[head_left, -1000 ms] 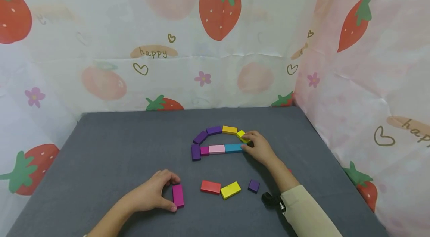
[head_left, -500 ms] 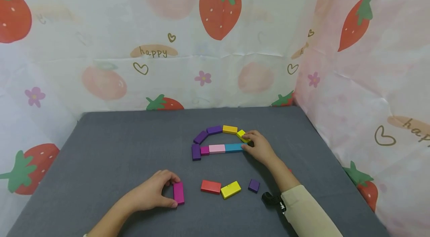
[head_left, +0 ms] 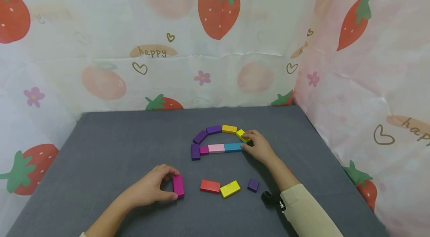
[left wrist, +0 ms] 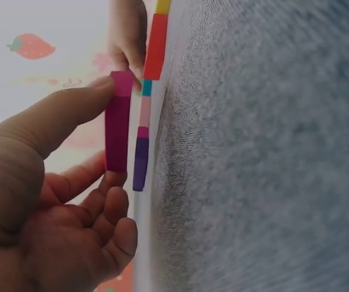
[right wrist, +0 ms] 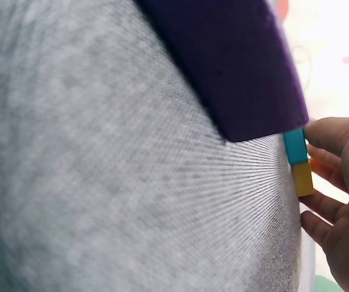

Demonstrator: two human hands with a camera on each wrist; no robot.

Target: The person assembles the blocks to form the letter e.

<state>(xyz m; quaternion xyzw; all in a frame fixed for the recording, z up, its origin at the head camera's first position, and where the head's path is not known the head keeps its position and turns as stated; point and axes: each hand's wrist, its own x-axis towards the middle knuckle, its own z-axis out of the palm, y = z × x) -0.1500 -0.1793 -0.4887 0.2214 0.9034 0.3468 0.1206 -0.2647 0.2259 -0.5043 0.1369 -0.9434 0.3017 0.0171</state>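
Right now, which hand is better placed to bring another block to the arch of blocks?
Probably the left hand: it pinches a long magenta block, apart from the arch. The right hand is nearer but looks occupied, touching a yellow block and a blue block at the arch's right end.

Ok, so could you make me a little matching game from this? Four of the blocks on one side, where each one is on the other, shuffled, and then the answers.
Blocks:
1. long magenta block
2. light pink block
3. red block
4. orange-yellow block

Places, as the head camera sees them:
A. between the small magenta block and the blue block
B. just left of the loose yellow block
C. just right of the farthest purple block
D. between the thumb and fingers of the left hand

Pairs: 1-D, 2-A, 3-B, 4-C
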